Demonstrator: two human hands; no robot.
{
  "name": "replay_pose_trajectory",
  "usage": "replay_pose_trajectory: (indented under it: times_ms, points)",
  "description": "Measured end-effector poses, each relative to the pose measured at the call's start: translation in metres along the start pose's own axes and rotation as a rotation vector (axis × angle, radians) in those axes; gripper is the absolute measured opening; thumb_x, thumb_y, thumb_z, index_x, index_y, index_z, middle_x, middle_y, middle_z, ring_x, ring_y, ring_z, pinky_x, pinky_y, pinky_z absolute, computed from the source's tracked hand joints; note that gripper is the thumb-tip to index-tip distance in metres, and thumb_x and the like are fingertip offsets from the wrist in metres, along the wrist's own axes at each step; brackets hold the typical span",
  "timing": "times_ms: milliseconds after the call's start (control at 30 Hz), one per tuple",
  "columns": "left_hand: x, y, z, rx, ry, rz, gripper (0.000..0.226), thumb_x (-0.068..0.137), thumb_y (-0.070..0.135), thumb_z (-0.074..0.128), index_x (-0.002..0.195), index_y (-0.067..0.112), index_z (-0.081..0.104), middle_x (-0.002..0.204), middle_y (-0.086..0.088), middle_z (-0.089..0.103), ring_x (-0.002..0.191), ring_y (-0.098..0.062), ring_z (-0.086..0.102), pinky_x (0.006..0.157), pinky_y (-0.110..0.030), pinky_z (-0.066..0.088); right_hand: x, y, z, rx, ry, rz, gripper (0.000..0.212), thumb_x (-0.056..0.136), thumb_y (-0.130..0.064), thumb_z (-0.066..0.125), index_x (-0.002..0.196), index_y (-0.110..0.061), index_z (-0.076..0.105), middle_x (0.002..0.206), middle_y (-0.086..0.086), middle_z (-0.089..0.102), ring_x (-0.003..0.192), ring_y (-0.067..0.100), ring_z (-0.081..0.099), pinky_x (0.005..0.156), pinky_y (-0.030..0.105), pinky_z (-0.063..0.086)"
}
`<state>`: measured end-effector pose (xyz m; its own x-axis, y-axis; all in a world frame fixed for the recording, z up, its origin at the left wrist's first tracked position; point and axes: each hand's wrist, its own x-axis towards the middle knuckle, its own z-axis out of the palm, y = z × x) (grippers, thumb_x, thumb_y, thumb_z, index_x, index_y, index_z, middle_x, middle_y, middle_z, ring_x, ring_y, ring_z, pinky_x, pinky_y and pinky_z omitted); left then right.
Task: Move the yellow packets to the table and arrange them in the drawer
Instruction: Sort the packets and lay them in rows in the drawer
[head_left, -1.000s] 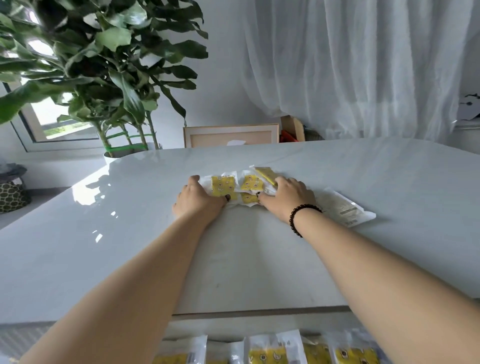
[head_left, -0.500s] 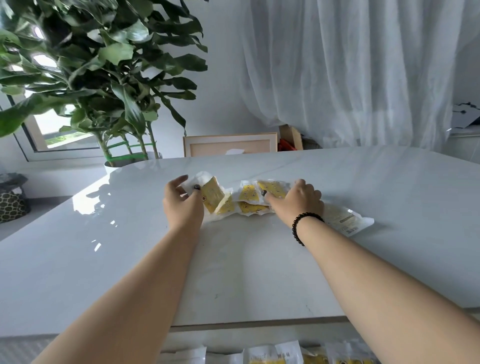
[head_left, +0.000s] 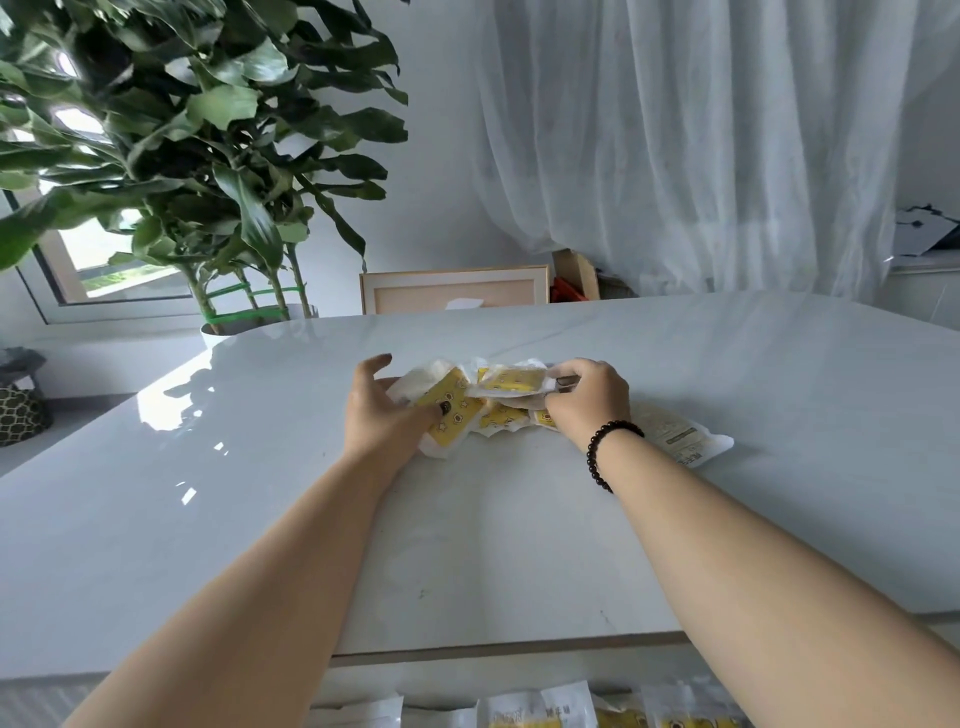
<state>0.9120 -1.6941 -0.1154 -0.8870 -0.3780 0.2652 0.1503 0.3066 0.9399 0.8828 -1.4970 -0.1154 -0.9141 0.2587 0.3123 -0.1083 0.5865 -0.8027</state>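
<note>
Yellow packets (head_left: 501, 402) are lying in a small overlapping heap on the white table (head_left: 467, 545), toward its far middle, between the person's two hands. The left hand (head_left: 382, 410) is gripping the leftmost packet (head_left: 449, 410), thumb pressing on its yellow face and fingers spreading behind it, so that the packet is tilting up off the heap. The right hand (head_left: 587, 400) is curling its fingers onto the right end of the heap, pinching the edge of the uppermost packet (head_left: 511, 379); a black bead bracelet (head_left: 605, 452) is circling its wrist. A pale printed pouch (head_left: 680, 441) is lying flat just beside the right wrist. More yellow packets (head_left: 613, 714) are showing in the drawer (head_left: 363, 709) below the table's near edge. A leafy potted plant (head_left: 197, 156) is standing beyond the table's far left corner.
</note>
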Motion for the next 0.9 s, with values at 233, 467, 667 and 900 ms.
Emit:
replay_pose_trajectory:
  times_ms: [233, 467, 667, 900]
  points:
    - [0.009, -0.006, -0.010, -0.348, 0.180, -0.111, 0.016, 0.073, 0.006, 0.078, 0.076, 0.016, 0.065, 0.077, -0.004, 0.068, 0.076, -0.023, 0.067, 0.079, -0.035, 0.057, 0.000, -0.005, -0.001, 0.102, -0.048, 0.042, 0.024, 0.089, -0.030, 0.055, 0.104, -0.017, 0.068, 0.098, 0.000, 0.064, 0.090, 0.019, 0.056, 0.069, 0.021, 0.040]
    - [0.016, -0.011, -0.011, -0.456, 0.172, -0.167, 0.013, 0.083, 0.007, 0.070, 0.079, 0.016, 0.062, 0.081, -0.004, 0.068, 0.081, -0.026, 0.069, 0.084, -0.044, 0.056, 0.002, 0.000, 0.004, -0.056, -0.093, -0.055, 0.059, 0.073, -0.025, 0.079, 0.127, -0.018, 0.056, 0.123, 0.008, 0.054, 0.111, 0.021, 0.054, 0.083, 0.019, 0.037]
    - [0.012, -0.006, -0.007, -0.421, 0.155, -0.119, 0.015, 0.089, 0.007, 0.064, 0.080, 0.018, 0.057, 0.080, -0.002, 0.066, 0.072, -0.018, 0.066, 0.075, -0.036, 0.056, 0.004, 0.003, -0.003, 0.193, -0.059, 0.044, 0.071, 0.072, -0.009, 0.079, 0.136, -0.021, 0.051, 0.120, 0.002, 0.063, 0.106, 0.017, 0.060, 0.081, 0.018, 0.045]
    - [0.010, -0.007, -0.004, -0.239, 0.072, -0.048, 0.011, 0.087, 0.009, 0.063, 0.083, 0.018, 0.058, 0.084, -0.002, 0.068, 0.076, -0.021, 0.067, 0.081, -0.040, 0.056, 0.004, 0.001, -0.010, 0.785, -0.091, 0.237, 0.034, 0.073, 0.006, 0.072, 0.098, -0.017, 0.071, 0.084, 0.001, 0.068, 0.049, 0.005, 0.057, 0.048, 0.021, 0.048]
